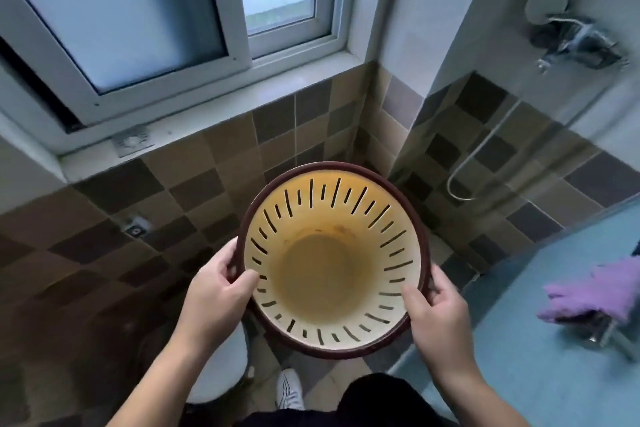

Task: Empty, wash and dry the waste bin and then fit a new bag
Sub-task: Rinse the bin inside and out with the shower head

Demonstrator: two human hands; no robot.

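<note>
Both forearms reach up from the bottom edge, bare, over dark clothing and one white shoe (289,390) on the floor. Each hand grips the bin (332,260), which is held in the air in the middle of the view, its mouth turned toward the camera.

Left hand (216,291) closes on the bin's left rim, thumb hooked inside against the cream wall, fingers wrapped behind the dark brown rim. Right hand (438,315) closes on the bin's lower right rim in the same way, thumb inside, fingers outside.

Inside, the bin is cream with dark slots running all round the wall. It holds no bag and no rubbish. Its round bottom is stained a dull brownish yellow, with darker orange marks along the far edge of the bottom.

Below the bin, to its left, sits a white rounded toilet (221,367), partly hidden by the left forearm. Behind the bin rises a wall of brown and tan tiles, and above that a white-framed window (145,28) with frosted panes. Right of the bin, a blue desk (540,357) carries a purple glove (595,291) draped over a metal tap. Above and right of the bin, a shower fitting (571,38) is fixed to the wall, its hose (485,156) hanging down in a loop.
</note>
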